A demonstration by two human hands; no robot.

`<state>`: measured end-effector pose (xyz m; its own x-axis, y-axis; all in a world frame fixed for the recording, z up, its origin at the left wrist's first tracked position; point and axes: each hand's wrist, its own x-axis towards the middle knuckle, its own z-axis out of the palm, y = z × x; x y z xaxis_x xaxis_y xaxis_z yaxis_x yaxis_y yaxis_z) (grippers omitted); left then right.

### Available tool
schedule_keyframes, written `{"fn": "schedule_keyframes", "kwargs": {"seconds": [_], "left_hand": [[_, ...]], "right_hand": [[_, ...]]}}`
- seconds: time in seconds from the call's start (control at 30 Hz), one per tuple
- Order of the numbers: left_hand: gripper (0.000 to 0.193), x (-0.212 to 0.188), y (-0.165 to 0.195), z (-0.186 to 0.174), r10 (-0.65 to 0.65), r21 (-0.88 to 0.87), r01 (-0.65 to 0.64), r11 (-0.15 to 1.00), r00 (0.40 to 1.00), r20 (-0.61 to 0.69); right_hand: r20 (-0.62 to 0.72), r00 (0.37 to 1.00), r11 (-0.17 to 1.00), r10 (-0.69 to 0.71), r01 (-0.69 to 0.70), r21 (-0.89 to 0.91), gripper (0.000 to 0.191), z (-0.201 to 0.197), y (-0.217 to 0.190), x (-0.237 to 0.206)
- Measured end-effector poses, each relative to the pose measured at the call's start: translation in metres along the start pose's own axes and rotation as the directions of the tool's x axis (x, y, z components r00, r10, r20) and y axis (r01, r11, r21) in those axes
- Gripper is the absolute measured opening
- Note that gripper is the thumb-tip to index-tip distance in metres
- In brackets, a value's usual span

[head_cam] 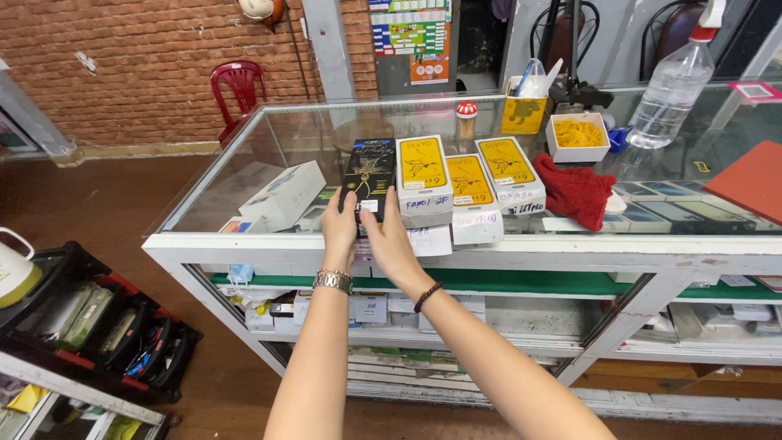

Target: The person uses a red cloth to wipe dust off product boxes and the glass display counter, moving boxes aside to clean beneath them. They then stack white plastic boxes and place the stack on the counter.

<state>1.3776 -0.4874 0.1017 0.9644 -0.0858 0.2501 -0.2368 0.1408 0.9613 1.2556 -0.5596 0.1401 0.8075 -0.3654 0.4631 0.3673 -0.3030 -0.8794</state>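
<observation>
Gripping a black box with gold print [368,173], both hands meet at its near end; left hand [340,230] wraps the box's lower left edge, fingers curled on it, metal watch on the wrist; right hand [391,241] pinches the lower right edge, thumb up on the face, dark bracelet on the wrist; box sits on the glass-topped table [244,155], at 12 o'clock from the hands; just beside it at 3 o'clock, a row of three white-and-yellow boxes [468,181], touching one another; red cloth [576,194] further along at 3 o'clock, beside the last box; white tray of yellow bits [577,135] and yellow pen holder [523,112] at about 1 o'clock, toward the table's far edge; clear spray bottle [673,88] at 2 o'clock, well apart; white box [283,195] at 9 o'clock of the black one, lying tilted; red plastic chair [236,84] at 11 o'clock by the brick wall [138,65].
</observation>
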Motion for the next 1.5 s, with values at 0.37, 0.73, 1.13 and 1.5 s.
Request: {"fn": "schedule_keyframes", "kwargs": {"seconds": [0.37,0.73,1.13,1.5], "left_hand": [[0.068,-0.169,0.026,0.085,0.756,0.446,-0.734,0.513,0.632,0.169],[0.013,-0.221,-0.043,0.221,0.311,0.234,-0.568,0.789,0.698,0.645],[0.061,-0.254,-0.289,0.229,-0.744,0.336,0.722,0.605,0.362,0.561],[0.062,-0.25,-0.364,0.248,-0.491,0.403,0.31,0.861,0.711,0.503]], "right_hand": [[-0.145,0.988,0.957,0.057,-0.096,-0.273,0.031,-0.183,0.047,-0.05],[-0.172,0.933,0.459,-0.316,-0.008,-0.888,0.053,-0.339,0.086,0.034],[-0.414,0.864,0.951,0.286,-0.308,0.014,0.04,-0.332,0.219,-0.219],[-0.361,0.848,0.21,0.387,-0.462,-0.861,0.064,-0.336,0.406,-0.174]]}}
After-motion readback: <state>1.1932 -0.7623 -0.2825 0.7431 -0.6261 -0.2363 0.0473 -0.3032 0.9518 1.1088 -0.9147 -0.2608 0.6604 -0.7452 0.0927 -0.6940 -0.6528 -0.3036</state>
